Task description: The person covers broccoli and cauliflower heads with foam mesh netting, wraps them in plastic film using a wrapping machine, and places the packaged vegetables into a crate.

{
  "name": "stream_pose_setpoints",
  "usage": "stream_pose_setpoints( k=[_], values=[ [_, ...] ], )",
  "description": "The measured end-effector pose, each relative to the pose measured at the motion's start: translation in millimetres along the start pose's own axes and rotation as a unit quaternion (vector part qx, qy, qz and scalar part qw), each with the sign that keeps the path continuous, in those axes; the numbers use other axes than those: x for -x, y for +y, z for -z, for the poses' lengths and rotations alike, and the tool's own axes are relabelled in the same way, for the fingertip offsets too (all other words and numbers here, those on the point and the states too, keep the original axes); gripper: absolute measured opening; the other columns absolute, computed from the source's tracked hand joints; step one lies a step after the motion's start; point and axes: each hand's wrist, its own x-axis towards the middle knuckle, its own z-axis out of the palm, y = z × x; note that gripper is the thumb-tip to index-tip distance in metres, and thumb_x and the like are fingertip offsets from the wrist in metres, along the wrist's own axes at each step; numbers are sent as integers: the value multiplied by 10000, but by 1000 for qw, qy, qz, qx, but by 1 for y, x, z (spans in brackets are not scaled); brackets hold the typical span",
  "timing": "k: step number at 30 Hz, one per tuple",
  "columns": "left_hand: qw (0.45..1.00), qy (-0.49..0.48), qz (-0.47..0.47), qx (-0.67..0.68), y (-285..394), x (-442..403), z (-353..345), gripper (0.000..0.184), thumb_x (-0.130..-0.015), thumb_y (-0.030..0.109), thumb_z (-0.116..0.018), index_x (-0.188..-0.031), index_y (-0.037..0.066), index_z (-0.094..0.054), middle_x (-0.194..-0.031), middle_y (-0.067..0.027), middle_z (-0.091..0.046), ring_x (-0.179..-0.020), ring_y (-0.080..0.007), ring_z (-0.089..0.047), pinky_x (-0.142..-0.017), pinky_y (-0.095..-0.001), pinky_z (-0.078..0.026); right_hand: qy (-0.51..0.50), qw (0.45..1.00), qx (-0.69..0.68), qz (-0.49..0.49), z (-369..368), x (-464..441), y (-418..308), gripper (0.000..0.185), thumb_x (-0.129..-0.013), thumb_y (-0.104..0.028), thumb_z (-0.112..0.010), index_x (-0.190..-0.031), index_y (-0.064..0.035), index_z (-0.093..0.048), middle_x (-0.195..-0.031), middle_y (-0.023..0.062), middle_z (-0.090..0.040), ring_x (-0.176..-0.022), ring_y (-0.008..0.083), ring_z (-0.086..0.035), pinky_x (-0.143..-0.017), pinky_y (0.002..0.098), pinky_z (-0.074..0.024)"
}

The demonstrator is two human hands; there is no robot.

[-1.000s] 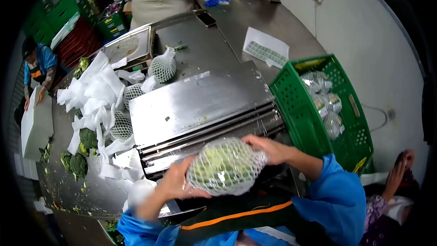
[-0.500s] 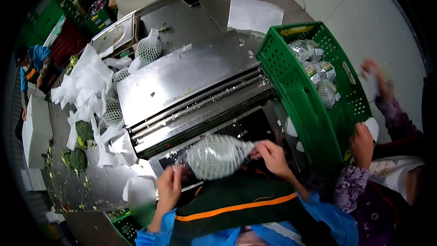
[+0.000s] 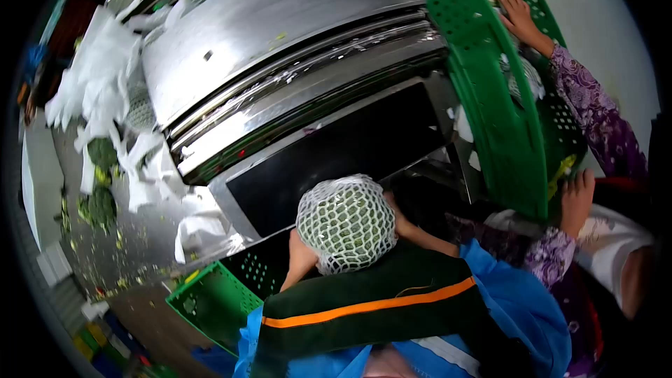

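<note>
A broccoli head in a white foam net [image 3: 348,224] is held upright close to my apron, net side facing up. My left hand [image 3: 300,257] grips its left side, with the fingertips tucked behind it. On its right side is my right hand [image 3: 411,229], its fingers also partly hidden by the bundle. Clear film shows faintly over the net. Just beyond lies the black plate [image 3: 343,150] at the front of the steel wrapping machine [image 3: 280,24].
At right, a co-worker's hand [image 3: 521,17] reaches into a green crate [image 3: 490,112] of wrapped heads; another hand [image 3: 577,203] rests near its edge. White foam nets [image 3: 98,73] and bare broccoli [image 3: 101,204] lie left. A lower green crate [image 3: 210,301] stands below.
The broccoli bundle has come nearer my body and turned net side up; my hands moved from the film ends to its sides. The co-worker's hand has moved into the crate. The view shifted.
</note>
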Motion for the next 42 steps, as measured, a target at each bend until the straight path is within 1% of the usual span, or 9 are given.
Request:
stream_pose_setpoints(
  k=[7,11,16,22,27,30,33,36,42],
  values=[
    [828,-254,-87,493,82,-26,-15,252,-803,122,-545,-1009,-16,-499,-1064,-137,-484,-939,-205,-490,-861,-320,-371,-211,963,-68,152,-17,45,-46,615,-778,-221,-597,-1266,-74,-251,-1191,94,-323,-1073,189,-315,-881,334,-261],
    [912,-186,-323,174,165,-33,-53,241,-813,130,-543,-995,-7,-464,-1113,-135,-411,-956,-198,-445,-887,-331,-343,-214,952,24,219,27,84,-92,892,-701,-261,-695,-1383,-75,-150,-1370,118,-286,-1269,237,-281,-1042,379,-235],
    [739,-214,-569,290,304,-2,-97,387,-885,367,-419,-1043,13,-430,-787,-110,-509,-648,-216,-501,-624,-314,-434,-46,835,-315,448,110,56,-161,727,-804,-654,-343,-1308,-129,-354,-1299,95,-403,-1178,262,-398,-955,476,-346],
    [664,-412,-535,322,367,23,-117,138,-823,172,-553,-697,155,-500,-705,34,-549,-639,-139,-481,-633,-266,-366,-7,908,-301,292,249,27,-272,723,-813,-643,-327,-1285,-98,-380,-1243,121,-467,-1086,293,-507,-846,477,-463],
    [834,-273,-405,258,393,29,-130,121,-776,166,-606,-697,149,-516,-696,36,-535,-672,-147,-494,-638,-270,-370,-57,975,-192,101,268,-121,-246,738,-762,-661,-437,-1269,-125,-403,-1262,86,-456,-1138,264,-444,-935,480,-348],
    [712,-376,-494,328,388,-22,-128,122,-763,177,-620,-704,139,-521,-683,30,-526,-670,-149,-495,-636,-264,-374,145,978,-90,123,258,-187,-202,762,-747,-625,-507,-1272,-83,-400,-1258,118,-448,-1132,260,-433,-918,409,-365],
    [721,-334,-559,238,391,-44,-105,82,-767,155,-584,-720,122,-526,-675,9,-528,-641,-158,-496,-612,-264,-388,276,929,161,186,315,-195,-196,687,-770,-511,-540,-1241,-31,-404,-1228,157,-441,-1115,276,-421,-918,407,-348],
    [722,-284,-630,43,390,-95,-52,85,-766,29,-479,-745,92,-531,-681,-40,-547,-602,-193,-525,-556,-289,-419,362,550,558,505,230,-145,-237,443,-809,-301,-554,-1124,7,-504,-1083,191,-517,-1004,360,-462,-921,420,-321],
    [746,209,-530,-345,370,-237,112,275,-722,-11,-544,-996,15,-545,-976,-137,-555,-923,-298,-524,-821,-347,-413,-38,801,589,106,200,-121,-314,431,-854,-278,-492,-1172,13,-478,-1175,158,-493,-1116,281,-430,-942,399,-314]
  ],
)
